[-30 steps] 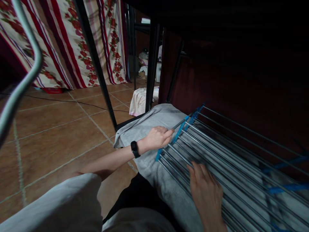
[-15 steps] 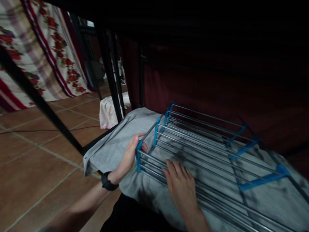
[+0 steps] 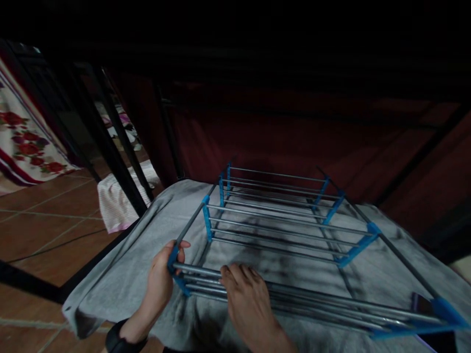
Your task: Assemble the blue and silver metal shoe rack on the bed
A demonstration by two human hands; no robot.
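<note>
A metal tube rack point(image 3: 279, 218) with blue plastic joints lies on a grey blanket point(image 3: 121, 274). Its bars run crosswise in several groups between two side rails. My left hand point(image 3: 162, 269) is closed around the near left corner, thumb and fingers about the blue joint and side rail. There is a dark band on that wrist. My right hand point(image 3: 248, 299) is laid over the nearest group of bars, its fingers bent over the top bar; the fingertips are partly hidden.
Dark metal posts point(image 3: 106, 142) stand at the left, with a dark frame overhead. Behind the rack hangs a dark red cloth point(image 3: 257, 132). A dark flat object point(image 3: 437, 340) with a purple edge lies under the near right corner. A pale cloth point(image 3: 117, 201) and a floral cloth point(image 3: 33, 147) hang over the tiled floor.
The view has turned right, so the rack sits further left and its near right corner shows. My left hand keeps its hold; my right hand's fingers now bend over the top bar.
</note>
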